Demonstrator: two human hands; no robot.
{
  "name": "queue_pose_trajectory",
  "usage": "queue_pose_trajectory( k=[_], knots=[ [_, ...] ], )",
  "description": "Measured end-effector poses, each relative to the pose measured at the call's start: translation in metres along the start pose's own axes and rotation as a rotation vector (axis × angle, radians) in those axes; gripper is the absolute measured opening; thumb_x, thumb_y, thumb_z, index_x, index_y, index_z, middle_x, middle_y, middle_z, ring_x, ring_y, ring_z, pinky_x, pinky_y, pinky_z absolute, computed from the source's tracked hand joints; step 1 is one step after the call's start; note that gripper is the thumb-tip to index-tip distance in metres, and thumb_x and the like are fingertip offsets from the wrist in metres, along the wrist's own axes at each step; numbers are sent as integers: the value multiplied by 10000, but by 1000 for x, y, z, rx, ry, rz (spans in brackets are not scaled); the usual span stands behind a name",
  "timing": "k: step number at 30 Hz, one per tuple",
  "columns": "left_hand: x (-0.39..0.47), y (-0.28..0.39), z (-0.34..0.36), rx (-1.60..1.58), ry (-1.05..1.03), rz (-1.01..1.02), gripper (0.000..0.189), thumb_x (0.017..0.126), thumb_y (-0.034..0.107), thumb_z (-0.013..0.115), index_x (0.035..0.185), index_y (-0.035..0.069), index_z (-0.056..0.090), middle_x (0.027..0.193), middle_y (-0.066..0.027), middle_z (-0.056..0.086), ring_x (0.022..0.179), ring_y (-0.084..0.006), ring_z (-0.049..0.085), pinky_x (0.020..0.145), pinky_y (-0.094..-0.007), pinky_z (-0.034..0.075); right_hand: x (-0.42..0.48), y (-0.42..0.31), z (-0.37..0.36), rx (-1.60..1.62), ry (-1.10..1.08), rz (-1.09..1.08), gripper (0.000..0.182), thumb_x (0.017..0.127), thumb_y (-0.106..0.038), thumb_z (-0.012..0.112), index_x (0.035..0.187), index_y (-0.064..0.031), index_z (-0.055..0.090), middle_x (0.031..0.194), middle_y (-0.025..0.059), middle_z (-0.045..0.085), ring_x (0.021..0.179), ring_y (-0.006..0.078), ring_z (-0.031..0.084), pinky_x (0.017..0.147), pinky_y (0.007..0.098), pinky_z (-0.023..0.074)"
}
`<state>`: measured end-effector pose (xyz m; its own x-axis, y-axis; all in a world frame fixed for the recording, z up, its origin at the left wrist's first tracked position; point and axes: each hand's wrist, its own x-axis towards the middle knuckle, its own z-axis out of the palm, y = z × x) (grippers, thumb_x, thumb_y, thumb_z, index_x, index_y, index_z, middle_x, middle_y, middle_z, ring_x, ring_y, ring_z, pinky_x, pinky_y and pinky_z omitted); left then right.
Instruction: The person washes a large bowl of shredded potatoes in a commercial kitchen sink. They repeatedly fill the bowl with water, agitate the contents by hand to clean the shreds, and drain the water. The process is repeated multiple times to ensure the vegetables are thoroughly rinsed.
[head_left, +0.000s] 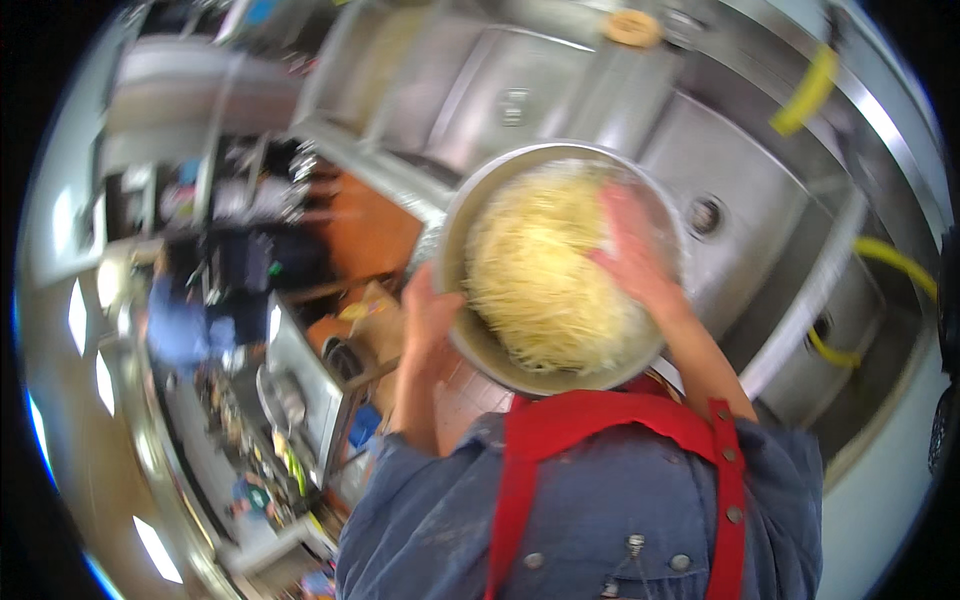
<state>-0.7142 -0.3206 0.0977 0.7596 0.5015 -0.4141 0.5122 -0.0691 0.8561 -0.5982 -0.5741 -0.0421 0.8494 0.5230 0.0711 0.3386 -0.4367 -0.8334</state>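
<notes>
A large round metal pot (459, 225) is in front of my body, at the edge of the sink. Pale yellow thin strands (551, 277), noodles or shreds, fill much of it, with what looks like water around them. My left hand (429, 309) grips the pot's left rim, thumb over the edge. Inside the pot, at the right side of the strands, my right hand (636, 244) is blurred, thumb apart from the fingers. It lies along the edge of the strands and holds nothing that I can make out.
A stainless sink basin (742, 187) with a drain lies to the right; another basin (555, 82) is beyond the pot. Yellow hoses (806, 94) hang at the right. A round tan object (632, 28) sits on the far ledge. A person in blue (180, 322) stands at the left, past a metal table (304, 375).
</notes>
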Motion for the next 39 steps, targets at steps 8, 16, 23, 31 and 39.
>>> queue_pose_trajectory(
  k=[8, 16, 23, 31, 39],
  knots=[
    [5, 3, 6, 139, 4, 6, 529, 685, -161, 514, 1194, -27, 565, 1045, -76, 663, 907, -150, 641, 814, -280, 510, 0, 2, -22, -130, -36, -17, 904, 861, -475, 639, 1520, -48, 191, 1593, 132, 178, 1475, 307, 147, 1220, 418, 154],
    [8, -1, -2, 89, -7, 1, 533, 681, -152, 528, 1197, -28, 566, 1043, -67, 656, 902, -153, 635, 825, -276, 501, 0, 2, -19, -147, -12, -42, 907, 864, -502, 620, 1520, -46, 190, 1589, 145, 180, 1475, 310, 147, 1220, 417, 152],
    [8, 1, -1, 126, -4, 23, 513, 677, -154, 532, 1172, -29, 575, 1024, -67, 661, 885, -153, 639, 813, -270, 503, 1, 7, -15, -152, 7, -62, 913, 862, -529, 599, 1520, -45, 191, 1591, 141, 178, 1474, 308, 151, 1220, 415, 154],
    [4, 9, 7, 136, 13, 24, 499, 678, -161, 527, 1156, -25, 573, 1015, -62, 662, 872, -146, 638, 806, -263, 503, -1, 7, -16, -112, 0, -52, 893, 862, -464, 634, 1524, -64, 186, 1595, 136, 163, 1475, 322, 145, 1218, 427, 167],
    [6, 7, 2, 132, -1, 27, 499, 680, -164, 527, 1158, -25, 571, 1015, -58, 660, 869, -141, 633, 798, -256, 497, -2, 7, -16, -83, 8, -54, 887, 863, -468, 625, 1523, -63, 193, 1592, 153, 164, 1474, 326, 143, 1220, 436, 151]
  ],
)
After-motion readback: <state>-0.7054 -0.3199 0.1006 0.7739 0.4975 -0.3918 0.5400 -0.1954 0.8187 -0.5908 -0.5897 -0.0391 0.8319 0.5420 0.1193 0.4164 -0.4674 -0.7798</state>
